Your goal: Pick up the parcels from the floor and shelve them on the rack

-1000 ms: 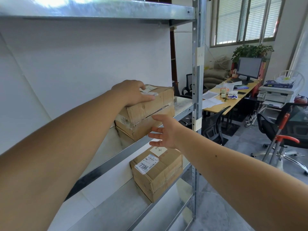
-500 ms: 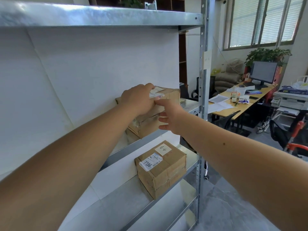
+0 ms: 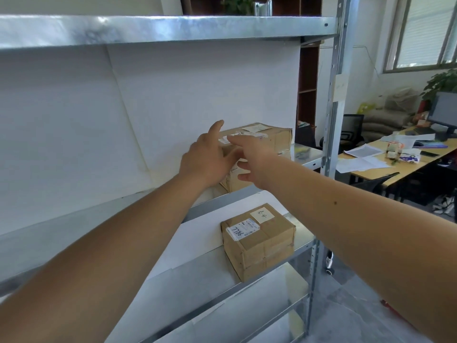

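Head camera looks along two bare forearms to a galvanised metal rack point(image 3: 335, 120) backed with white sheeting point(image 3: 173, 95). On its middle shelf point(image 3: 306, 154) sits the upper parcel point(image 3: 274, 139), a brown taped box with white labels on top, close to the right-hand upright. Both hands are on it. The left hand point(image 3: 205, 159) has its fingers straight and spread against the box's near left side, thumb lifted above the top edge. The right hand point(image 3: 254, 159) lies just beside it, fingers stretched out loosely, forefinger across the labelled top and the others against the front face (neither hand is curled round the box). Whether the two hands touch each other cannot be told. One shelf down, the lower parcel point(image 3: 262, 243) stands alone near the front edge, with a printed label and a handwritten note on its top. Beyond the rack, to the right, a wooden tabletop point(image 3: 395, 167) carries papers point(image 3: 363, 162) and a monitor point(image 3: 445, 110), with a window point(image 3: 425, 28) above.
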A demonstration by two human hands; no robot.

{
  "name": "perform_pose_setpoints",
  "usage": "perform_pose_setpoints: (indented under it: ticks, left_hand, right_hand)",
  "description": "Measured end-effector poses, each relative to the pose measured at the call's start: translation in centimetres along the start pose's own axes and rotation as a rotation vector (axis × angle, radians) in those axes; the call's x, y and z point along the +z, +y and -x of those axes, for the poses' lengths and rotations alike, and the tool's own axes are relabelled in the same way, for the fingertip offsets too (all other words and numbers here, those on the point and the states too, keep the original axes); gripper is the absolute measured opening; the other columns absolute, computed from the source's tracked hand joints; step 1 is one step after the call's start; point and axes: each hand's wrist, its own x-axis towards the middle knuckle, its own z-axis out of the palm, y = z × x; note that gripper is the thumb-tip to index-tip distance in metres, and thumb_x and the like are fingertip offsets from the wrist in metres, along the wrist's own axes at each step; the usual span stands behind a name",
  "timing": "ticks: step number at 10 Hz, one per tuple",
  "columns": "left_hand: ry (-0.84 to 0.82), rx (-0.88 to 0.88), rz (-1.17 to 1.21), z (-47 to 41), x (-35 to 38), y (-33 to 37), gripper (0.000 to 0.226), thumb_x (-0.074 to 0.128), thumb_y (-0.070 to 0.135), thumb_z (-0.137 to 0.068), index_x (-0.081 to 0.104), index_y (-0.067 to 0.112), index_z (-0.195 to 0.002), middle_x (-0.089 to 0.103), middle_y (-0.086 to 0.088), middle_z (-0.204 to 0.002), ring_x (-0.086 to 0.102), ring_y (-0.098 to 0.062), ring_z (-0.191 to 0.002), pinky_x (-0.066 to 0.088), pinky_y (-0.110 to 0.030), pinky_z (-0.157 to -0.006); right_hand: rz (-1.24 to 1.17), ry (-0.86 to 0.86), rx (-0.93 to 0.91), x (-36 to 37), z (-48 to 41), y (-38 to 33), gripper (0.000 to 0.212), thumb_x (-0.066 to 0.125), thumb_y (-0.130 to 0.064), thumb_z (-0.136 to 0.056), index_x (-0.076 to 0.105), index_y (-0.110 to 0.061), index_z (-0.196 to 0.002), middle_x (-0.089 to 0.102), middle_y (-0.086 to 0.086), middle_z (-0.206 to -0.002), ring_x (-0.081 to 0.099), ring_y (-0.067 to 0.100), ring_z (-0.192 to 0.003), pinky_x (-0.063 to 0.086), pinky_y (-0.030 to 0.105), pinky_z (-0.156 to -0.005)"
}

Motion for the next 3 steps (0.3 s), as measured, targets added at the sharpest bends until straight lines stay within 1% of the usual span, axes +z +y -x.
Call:
perform_pose_setpoints:
  ticks: [1,2,3]
  left_hand:
    - [0.023,-0.063,0.052,1.9,-0.7,-1.1,0.092,0.054,0.080,-0.088,0.018,0.043,-0.165,0.043,-0.005,-0.165,0.048,-0.034,-0.146,0.042,-0.056,-0.115]
    - [0.042,-0.080,0.019,3.9,-1.6,-2.1,0.097,0.053,0.083,-0.085,0.015,0.042,-0.165,0.040,-0.003,-0.168,0.044,-0.033,-0.149,0.041,-0.056,-0.116]
    - [0.070,-0.096,-0.015,5.6,-2.5,-2.7,0.099,0.051,0.083,-0.083,0.015,0.042,-0.165,0.039,-0.002,-0.168,0.043,-0.032,-0.150,0.042,-0.055,-0.115]
  right_hand:
    - [0.030,-0.030,-0.036,1.2,1.0,0.6,0.059,0.071,-0.050,-0.095,0.055,-0.030,-0.148,0.057,-0.001,-0.152,0.054,0.025,-0.134,0.051,0.045,-0.101]
    - [0.090,-0.043,-0.158,2.2,1.8,1.3,0.075,0.067,-0.053,-0.098,0.039,-0.031,-0.164,0.045,0.000,-0.162,0.051,0.026,-0.138,0.046,0.043,-0.111]
    - [0.153,-0.062,-0.296,2.8,3.1,2.0,0.064,0.067,-0.047,-0.100,0.048,-0.026,-0.157,0.057,0.001,-0.141,0.055,0.022,-0.117,0.043,0.031,-0.095]
